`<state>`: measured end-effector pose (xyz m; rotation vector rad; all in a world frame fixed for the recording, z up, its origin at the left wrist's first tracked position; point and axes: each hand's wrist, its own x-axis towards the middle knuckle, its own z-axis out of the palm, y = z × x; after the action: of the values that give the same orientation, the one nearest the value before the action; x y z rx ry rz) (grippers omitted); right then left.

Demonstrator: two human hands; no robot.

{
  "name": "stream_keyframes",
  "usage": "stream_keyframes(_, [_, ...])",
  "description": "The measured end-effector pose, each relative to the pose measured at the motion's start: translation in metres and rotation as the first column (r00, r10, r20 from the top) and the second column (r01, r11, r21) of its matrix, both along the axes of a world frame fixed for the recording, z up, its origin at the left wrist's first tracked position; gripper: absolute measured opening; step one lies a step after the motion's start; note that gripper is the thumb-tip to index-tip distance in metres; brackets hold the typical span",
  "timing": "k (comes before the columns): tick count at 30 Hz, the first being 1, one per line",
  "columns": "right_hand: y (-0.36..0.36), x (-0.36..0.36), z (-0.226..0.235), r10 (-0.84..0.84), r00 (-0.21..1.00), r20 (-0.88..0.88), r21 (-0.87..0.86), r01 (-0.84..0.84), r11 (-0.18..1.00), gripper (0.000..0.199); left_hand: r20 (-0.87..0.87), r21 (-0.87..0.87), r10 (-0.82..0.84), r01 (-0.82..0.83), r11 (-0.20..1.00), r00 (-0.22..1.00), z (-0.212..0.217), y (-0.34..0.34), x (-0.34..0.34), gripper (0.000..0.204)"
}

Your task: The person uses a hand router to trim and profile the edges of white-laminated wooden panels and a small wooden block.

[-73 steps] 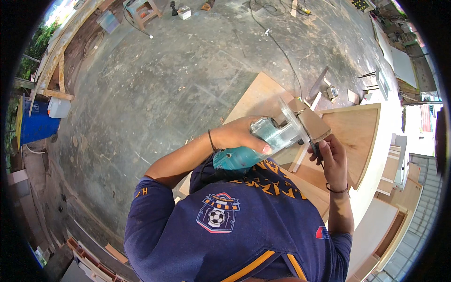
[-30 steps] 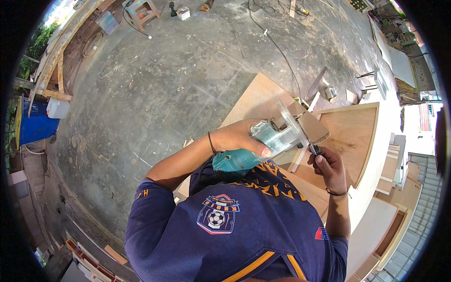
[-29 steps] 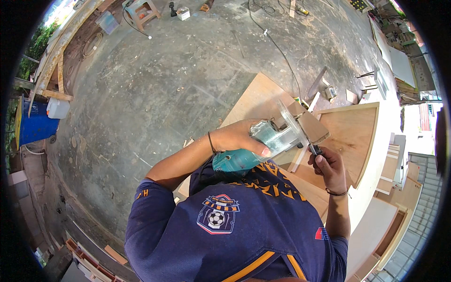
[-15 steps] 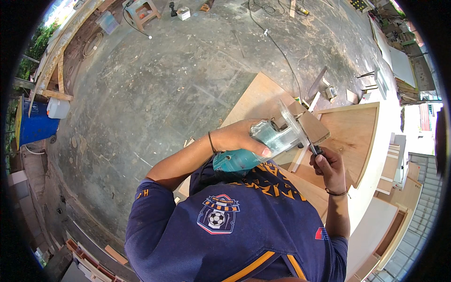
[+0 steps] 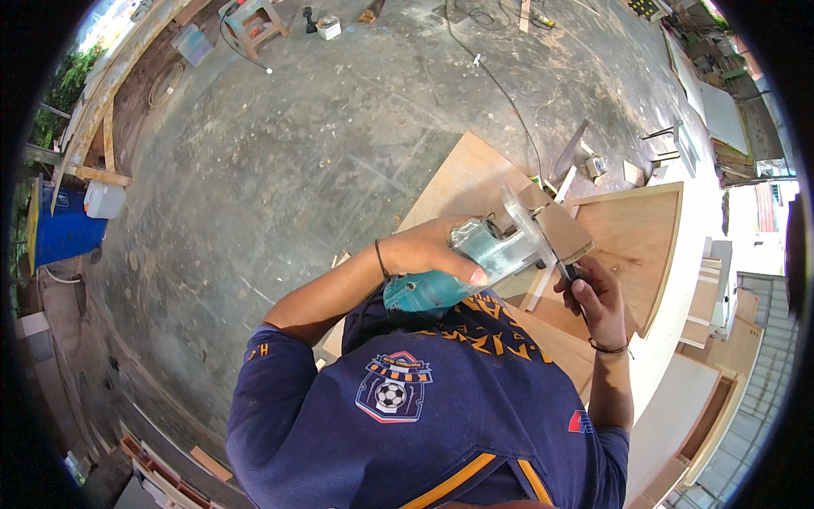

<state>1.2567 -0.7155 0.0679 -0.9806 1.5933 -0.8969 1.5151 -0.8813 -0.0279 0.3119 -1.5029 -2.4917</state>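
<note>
A teal trim router [image 5: 421, 291] lies tilted across the front of my shirt, with its clear plastic base [image 5: 527, 222] toward the right. My left hand [image 5: 432, 246] wraps its body from above, thumb along the near side. A thin metal bit [image 5: 539, 209] sticks out past the base plate. On the right, my right hand [image 5: 597, 297] pinches a small black knob-like part [image 5: 571, 272] at the near edge of the base; its exact shape is partly hidden by the fingers. Behind the base sits a brown piece of board [image 5: 565, 231].
Below the router, a plywood sheet [image 5: 454, 174] and a framed wooden panel [image 5: 632, 246] lie to the right. A black cable [image 5: 511, 100] runs over the concrete floor [image 5: 280, 161]. A blue bin [image 5: 68, 220] stands far left; a small stool [image 5: 254, 25] is at the back.
My right hand's fingers have shifted slightly around the black part. The router and my left hand have hardly moved.
</note>
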Motion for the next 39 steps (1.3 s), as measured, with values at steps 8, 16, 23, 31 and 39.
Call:
stream_keyframes(8, [0.0,0.002,0.006,0.019,0.998,-0.056,-0.171,-0.028,0.985,0.036,0.021,-0.088,-0.007,0.009,0.996,1.0,0.008,0.001,0.003,0.077])
stream_keyframes(16, [-0.006,0.001,0.01,0.095,0.954,-0.283,-0.23,-0.164,0.959,0.016,0.037,-0.063,-0.036,0.038,0.997,0.999,0.003,0.003,-0.001,0.087])
stream_keyframes(23, [-0.017,-0.004,0.022,0.191,0.94,-0.282,-0.245,-0.262,0.933,0.023,0.002,-0.022,-0.062,0.062,0.998,0.998,0.012,-0.003,0.0,0.088])
stream_keyframes(31, [-0.024,-0.018,0.033,0.37,0.873,-0.317,-0.226,-0.448,0.865,0.027,0.025,-0.035,-0.088,0.088,0.995,0.996,0.019,-0.004,0.007,0.082])
stream_keyframes(39, [-0.028,-0.011,0.032,0.295,0.828,-0.478,-0.085,-0.377,0.922,0.022,0.055,-0.052,-0.031,0.034,0.998,0.998,0.021,-0.005,0.007,0.082])
